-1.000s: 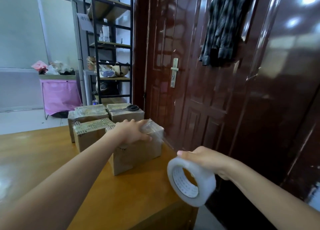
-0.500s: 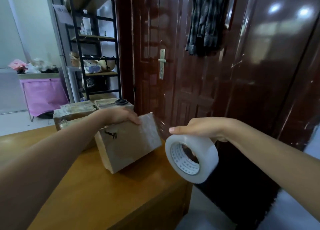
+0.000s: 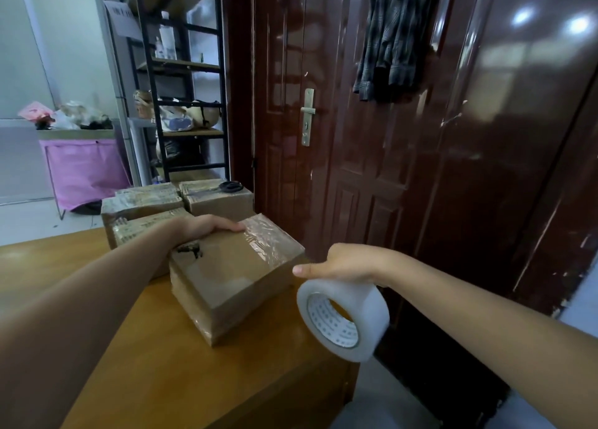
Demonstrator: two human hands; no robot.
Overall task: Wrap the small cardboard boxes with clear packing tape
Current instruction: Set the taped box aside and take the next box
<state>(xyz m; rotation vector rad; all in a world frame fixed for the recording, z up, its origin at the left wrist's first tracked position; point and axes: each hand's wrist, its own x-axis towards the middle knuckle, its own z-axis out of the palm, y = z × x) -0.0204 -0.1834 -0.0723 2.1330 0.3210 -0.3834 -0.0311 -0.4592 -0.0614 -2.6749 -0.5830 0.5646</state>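
- The right hand (image 3: 343,263) is gripping a wide roll of clear packing tape (image 3: 343,321) from above, its grip closed over the roll's outer face with the thumb pointing left; the roll is hanging in the air just past the right edge of the worktop, its white printed core facing the camera.
- A glossy orange-brown wooden worktop (image 3: 155,357) is carrying the boxes, and both bare forearms are reaching out over it.
- The small brown cardboard box being wrapped (image 3: 233,279) is sitting tilted near the worktop's right edge, its near lower edge resting on the wood and its broad face angled up toward the camera; a crinkled band of clear tape is crossing its far right end.
- The left hand (image 3: 207,229) is holding that box at its far top edge, fingers curled over the edge and steadying it.
- A thin strand of tape seems to be running from the box's right corner toward the roll, though it is too faint to be sure.
- Three more tape-wrapped cardboard boxes (image 3: 142,202) are standing just behind the left hand, touching one another.
- A pair of black-handled scissors (image 3: 226,187) is lying on top of the rightmost of these.
- Behind them, a dark red panelled door (image 3: 356,137) is standing closed.
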